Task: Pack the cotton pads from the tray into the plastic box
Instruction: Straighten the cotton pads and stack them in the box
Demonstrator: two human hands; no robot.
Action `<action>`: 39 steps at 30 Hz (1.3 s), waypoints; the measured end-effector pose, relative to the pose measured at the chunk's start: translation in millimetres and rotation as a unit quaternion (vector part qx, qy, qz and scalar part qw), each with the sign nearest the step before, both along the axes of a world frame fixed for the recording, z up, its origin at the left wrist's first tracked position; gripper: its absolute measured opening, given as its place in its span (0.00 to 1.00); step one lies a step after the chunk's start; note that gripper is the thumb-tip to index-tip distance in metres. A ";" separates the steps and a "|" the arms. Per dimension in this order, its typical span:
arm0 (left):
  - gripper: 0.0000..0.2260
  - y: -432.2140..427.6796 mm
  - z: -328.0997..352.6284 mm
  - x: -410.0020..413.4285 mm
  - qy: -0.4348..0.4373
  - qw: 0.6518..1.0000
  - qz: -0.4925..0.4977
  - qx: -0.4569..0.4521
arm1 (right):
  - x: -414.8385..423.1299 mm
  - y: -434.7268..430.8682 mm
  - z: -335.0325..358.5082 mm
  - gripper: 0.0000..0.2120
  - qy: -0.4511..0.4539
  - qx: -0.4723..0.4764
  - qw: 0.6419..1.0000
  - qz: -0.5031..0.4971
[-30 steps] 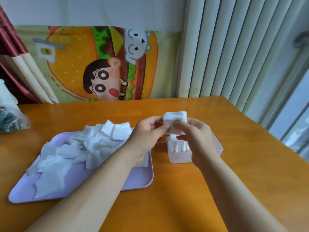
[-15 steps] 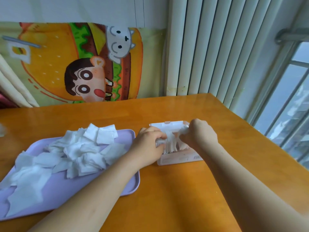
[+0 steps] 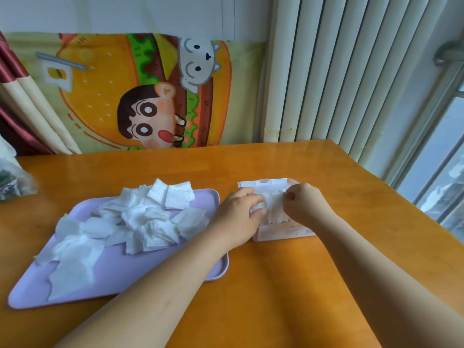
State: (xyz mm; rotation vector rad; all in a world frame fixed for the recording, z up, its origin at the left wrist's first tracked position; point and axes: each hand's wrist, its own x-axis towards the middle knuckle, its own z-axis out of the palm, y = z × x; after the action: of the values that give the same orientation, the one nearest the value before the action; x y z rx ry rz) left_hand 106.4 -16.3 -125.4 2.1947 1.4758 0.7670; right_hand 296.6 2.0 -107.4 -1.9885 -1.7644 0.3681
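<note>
a home room: wooden table point(image 3: 301, 285) beside a window point(image 3: 442, 187), vertical blinds point(image 3: 351, 71), cartoon burger cloth point(image 3: 140, 91), red curtain point(image 3: 15, 101).

A loose heap of white square pads point(image 3: 140, 217) is spread over a lilac tray point(image 3: 155, 267) — rectangular, round-cornered, laid flat at the left. The box point(image 3: 281, 232) — small, translucent, pinkish-white, its lid point(image 3: 263, 183) thrown back — is set just right of the tray. A row point(image 3: 275, 209) of pads is stood on edge inside it, gripped at either end by the left hand point(image 3: 238, 217) and right hand point(image 3: 306, 204)
</note>
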 end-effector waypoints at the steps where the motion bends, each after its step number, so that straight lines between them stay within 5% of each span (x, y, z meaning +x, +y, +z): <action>1: 0.17 -3.8 2.5 -3.5 -0.007 1.000 -0.003 0.003 | 0.9 -1.3 0.9 0.18 -0.018 0.011 1.000 -0.016; 6: 0.12 -30.2 6.1 -50.4 0.028 0.999 0.006 0.018 | -17.9 -17.2 11.0 0.09 -0.144 0.088 0.985 -0.044; 10: 0.12 -41.6 -2.9 -100.9 0.130 0.991 0.018 0.012 | -62.7 -33.4 17.2 0.11 0.001 0.203 0.977 0.064; 14: 0.11 -63.9 -11.1 -134.7 0.120 0.993 0.014 -0.004 | -118.4 -51.4 -1.1 0.12 0.126 0.116 0.971 0.169; 20: 0.10 -74.3 -17.9 -159.2 0.085 0.996 0.029 0.009 | -140.0 -55.0 -34.4 0.18 0.007 0.028 0.981 0.192; 25: 0.07 -59.2 -20.6 -161.4 0.035 0.993 0.101 0.053 | -144.2 -40.0 -32.9 0.11 -0.029 0.032 0.983 0.180; 33: 0.15 -27.4 -8.2 -138.6 0.046 0.983 0.170 -0.055 | -157.0 -7.2 -28.3 0.14 0.217 -0.058 0.968 0.109; 36: 0.15 -23.5 -15.5 -137.7 0.016 0.983 0.174 -0.059 | -156.3 -2.7 -25.9 0.22 0.250 -0.088 0.958 0.110; 39: 0.14 -19.7 -22.5 -143.0 -0.042 0.983 0.167 -0.064 | -153.4 -6.4 -24.5 0.18 0.255 -0.079 0.956 0.123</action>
State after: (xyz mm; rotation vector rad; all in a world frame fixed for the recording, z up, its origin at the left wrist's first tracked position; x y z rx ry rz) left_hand -36.6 -35.9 -147.9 1.8209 1.8218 0.8324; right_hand 143.3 -4.4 -131.9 -1.5741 -1.6723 1.0326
